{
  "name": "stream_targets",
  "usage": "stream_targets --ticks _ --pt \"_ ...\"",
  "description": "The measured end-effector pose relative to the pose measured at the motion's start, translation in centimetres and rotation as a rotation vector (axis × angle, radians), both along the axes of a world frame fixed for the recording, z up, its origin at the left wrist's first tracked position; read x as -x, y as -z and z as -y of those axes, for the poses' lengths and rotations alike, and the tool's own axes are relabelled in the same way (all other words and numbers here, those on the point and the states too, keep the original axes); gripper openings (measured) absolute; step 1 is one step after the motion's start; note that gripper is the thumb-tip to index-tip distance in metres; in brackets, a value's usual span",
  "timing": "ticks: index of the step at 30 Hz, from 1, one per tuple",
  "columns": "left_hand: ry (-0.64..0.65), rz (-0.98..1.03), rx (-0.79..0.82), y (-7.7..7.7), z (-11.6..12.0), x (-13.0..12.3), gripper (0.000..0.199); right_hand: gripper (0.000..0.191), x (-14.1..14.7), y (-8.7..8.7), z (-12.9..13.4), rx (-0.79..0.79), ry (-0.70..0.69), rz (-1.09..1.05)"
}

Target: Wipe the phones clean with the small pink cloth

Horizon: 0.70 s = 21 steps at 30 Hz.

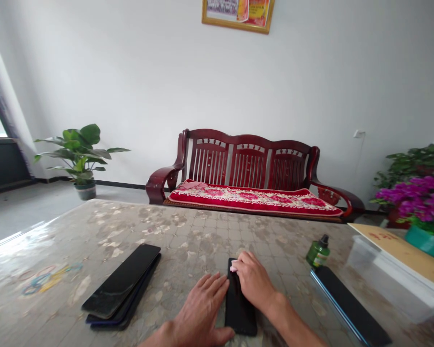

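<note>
A black smartphone [238, 308] lies face up on the patterned tablecloth between my two hands. My right hand [255, 279] pinches a small pinkish-white cloth [233, 266] and presses it on the phone's far end. Flat beside the phone's left edge rests my left hand [204, 306], its fingers stretched out and the fingertips against that edge. To the left, dark phones [125, 279] lie stacked a little askew. Another stack of phones [350, 303] with a bluish edge sits on the right, near a small green spray bottle [318, 251].
Coloured rubber bands [50, 279] lie on the left of the table [188, 241]. A clear plastic box [386, 284], a tan board [394, 246] and purple flowers [419, 197] stand at right. Beyond the table are a wooden bench [248, 164] and a potted plant [79, 154].
</note>
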State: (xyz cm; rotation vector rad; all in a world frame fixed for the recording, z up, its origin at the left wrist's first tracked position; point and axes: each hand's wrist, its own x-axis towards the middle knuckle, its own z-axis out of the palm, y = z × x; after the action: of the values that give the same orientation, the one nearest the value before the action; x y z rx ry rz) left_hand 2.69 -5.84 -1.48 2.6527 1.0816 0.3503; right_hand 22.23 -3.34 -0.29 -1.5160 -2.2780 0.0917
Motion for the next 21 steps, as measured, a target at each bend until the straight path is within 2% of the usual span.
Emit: stream_targets --ticks 6,8,13,15,21 --pt "-0.01 -0.009 -0.011 -0.2 0.1 0.0 0.088 0.023 -1.0 -0.1 3.3 0.017 -0.196 -0.015" --pt "-0.013 -0.018 -0.01 -0.2 0.1 0.0 0.088 0.025 -1.5 -0.1 3.2 0.022 -0.167 -0.018" --pt "-0.013 -0.005 -0.024 -0.1 0.1 0.0 0.088 0.028 -1.4 -0.3 0.7 0.015 0.028 0.01" --pt "-0.017 0.004 -0.031 0.1 0.1 0.0 0.087 0.028 -1.0 -0.3 0.6 0.014 0.033 0.022" --pt "-0.025 -0.007 -0.024 0.1 0.3 -0.1 0.086 0.023 -0.6 -0.2 4.0 0.007 -0.168 0.015"
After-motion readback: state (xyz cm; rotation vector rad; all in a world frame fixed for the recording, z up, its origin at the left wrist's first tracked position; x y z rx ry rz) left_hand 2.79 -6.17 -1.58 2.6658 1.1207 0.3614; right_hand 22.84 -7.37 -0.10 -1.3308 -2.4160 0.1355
